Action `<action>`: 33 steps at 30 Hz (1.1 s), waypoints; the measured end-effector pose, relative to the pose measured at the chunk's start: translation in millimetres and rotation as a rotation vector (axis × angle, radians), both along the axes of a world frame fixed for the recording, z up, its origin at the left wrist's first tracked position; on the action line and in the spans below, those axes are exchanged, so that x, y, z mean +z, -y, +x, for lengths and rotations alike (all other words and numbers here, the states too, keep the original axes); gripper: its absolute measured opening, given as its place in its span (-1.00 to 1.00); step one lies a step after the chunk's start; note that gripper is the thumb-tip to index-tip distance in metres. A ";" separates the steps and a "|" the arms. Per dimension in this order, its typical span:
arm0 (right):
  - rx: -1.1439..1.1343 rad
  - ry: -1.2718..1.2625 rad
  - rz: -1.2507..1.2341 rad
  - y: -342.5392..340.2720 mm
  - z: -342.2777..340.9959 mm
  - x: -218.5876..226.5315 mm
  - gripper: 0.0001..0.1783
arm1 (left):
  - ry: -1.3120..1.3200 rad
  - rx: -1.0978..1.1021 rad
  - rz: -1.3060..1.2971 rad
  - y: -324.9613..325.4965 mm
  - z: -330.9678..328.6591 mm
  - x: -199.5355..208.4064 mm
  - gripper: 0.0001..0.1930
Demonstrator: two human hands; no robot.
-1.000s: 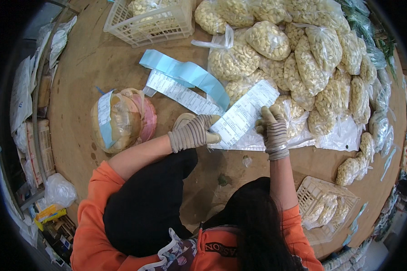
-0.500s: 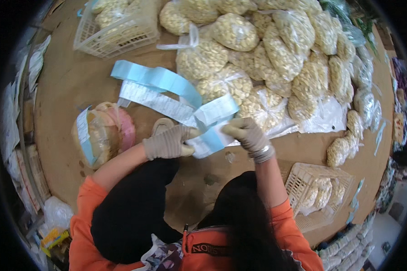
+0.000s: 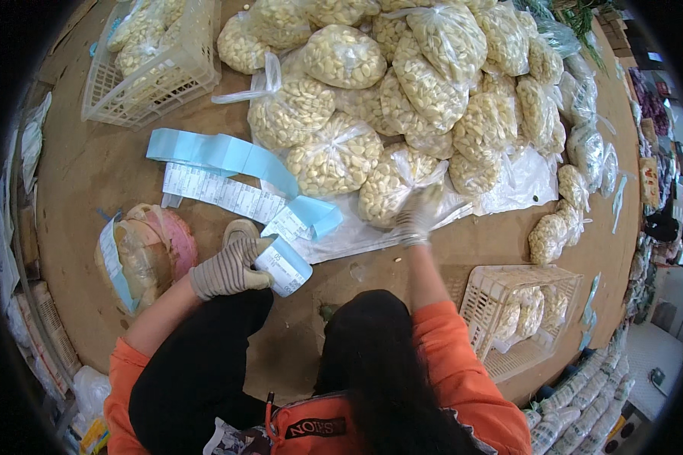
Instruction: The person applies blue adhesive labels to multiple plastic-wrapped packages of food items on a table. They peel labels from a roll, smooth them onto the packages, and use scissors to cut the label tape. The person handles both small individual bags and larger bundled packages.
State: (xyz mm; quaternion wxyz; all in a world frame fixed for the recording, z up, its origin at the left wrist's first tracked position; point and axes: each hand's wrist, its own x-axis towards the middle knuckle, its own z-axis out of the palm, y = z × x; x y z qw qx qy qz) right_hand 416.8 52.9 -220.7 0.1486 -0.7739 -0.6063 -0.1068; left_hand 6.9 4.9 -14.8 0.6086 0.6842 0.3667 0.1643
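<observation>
In my gloved left hand (image 3: 231,269) is the end of a label strip (image 3: 284,269), white printed labels on pale blue backing, gripped between thumb and fingers. The rest of the strip curls away over the table and onto a plastic sheet. My gloved right hand (image 3: 417,216) lies at the right side of a clear bag of peeled garlic cloves (image 3: 387,189), by its tied top. Motion blurs its fingers, so their grip does not show. More bags of garlic cloves (image 3: 341,57) are heaped behind.
A white plastic crate (image 3: 148,102) with garlic bags stands at far left, another crate (image 3: 478,303) at near right. Rolls of tape or labels (image 3: 148,250) lie left of my left hand. White plastic sheeting (image 3: 527,182) runs under the heap. Blue backing scraps (image 3: 590,311) lie at right.
My right hand has left the label strip and moved to the garlic bag. My left hand keeps the strip's end and has drawn nearer to me. The whole view has shifted.
</observation>
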 end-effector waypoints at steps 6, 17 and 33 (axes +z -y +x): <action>0.136 -0.281 -0.462 43.8 -79.7 59.7 -0.28 | -0.167 0.107 -0.075 18.3 -31.3 -9.2 -0.62; -0.242 -1.356 -0.579 -41.5 -37.6 122.3 -0.63 | 0.170 0.560 -0.572 -3.5 14.7 -26.1 -0.86; -0.325 -1.045 0.276 132.6 55.4 347.5 -0.64 | 0.257 0.329 -0.485 -25.9 33.7 -4.8 -0.69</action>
